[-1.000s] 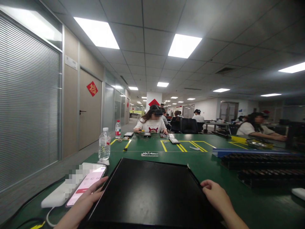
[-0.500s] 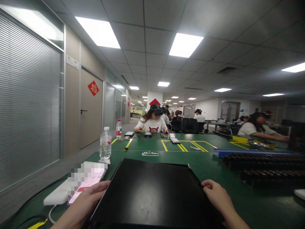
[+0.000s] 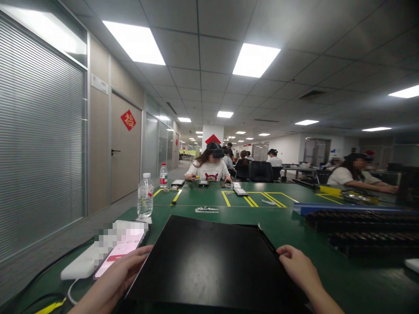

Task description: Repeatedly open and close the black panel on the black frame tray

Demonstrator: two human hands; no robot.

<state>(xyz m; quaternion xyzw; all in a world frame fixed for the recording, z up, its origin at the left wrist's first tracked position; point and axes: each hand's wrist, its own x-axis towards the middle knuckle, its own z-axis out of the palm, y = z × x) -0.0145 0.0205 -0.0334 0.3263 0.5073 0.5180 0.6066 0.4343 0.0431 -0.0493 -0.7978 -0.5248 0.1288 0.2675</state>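
**Flat black panel, held at both side edges**

Large flat glossy black rectangular panel: lies on green table mat, directly before the person. Left hand grasps its left edge; right hand grasps its right edge. Lit pink-screened phone: just beside left hand. Clear plastic water bottle: beyond.

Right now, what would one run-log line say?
left hand: holds black panel left edge | right hand: holds its right edge | phone: lit, beside left hand

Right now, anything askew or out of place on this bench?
Nothing spilled or damaged. The black tray, left hand and right hand at its edges, is skewed to the yellow lines; the phone lies partly on a white block.
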